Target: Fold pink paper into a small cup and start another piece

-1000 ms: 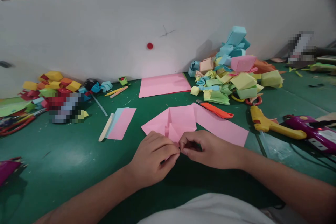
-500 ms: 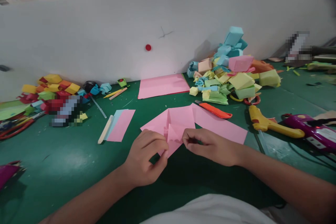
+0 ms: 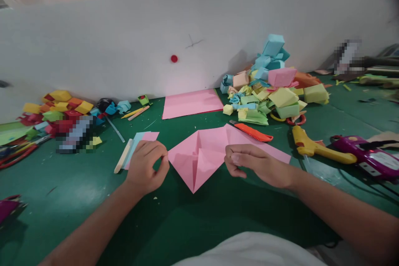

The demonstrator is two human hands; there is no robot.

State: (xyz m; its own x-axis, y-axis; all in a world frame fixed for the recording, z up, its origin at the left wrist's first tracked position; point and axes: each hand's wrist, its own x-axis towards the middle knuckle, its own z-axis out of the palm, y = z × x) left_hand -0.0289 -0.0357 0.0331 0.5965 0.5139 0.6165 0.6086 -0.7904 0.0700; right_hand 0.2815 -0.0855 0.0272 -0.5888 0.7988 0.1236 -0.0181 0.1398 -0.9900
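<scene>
A pink sheet of paper (image 3: 199, 156), creased and opened into a diamond with its point toward me, lies on the green mat (image 3: 93, 199). My left hand (image 3: 146, 166) pinches its left corner with fingers curled. My right hand (image 3: 252, 162) is curled at the sheet's right side, fingertips on the paper's edge. Under the sheet's right part lies another pink sheet (image 3: 264, 149).
A flat pink sheet (image 3: 191, 103) lies by the white wall. A pile of folded paper shapes (image 3: 271, 87) sits at the back right, another pile (image 3: 59, 106) at the left. An orange utility knife (image 3: 251, 131), yellow glue gun (image 3: 318, 147), purple tool (image 3: 364, 156), paper strips and a stick (image 3: 134, 149) surround me.
My hands have moved apart from the middle to the sheet's left and right corners. The folded pink paper has opened out into a wide diamond.
</scene>
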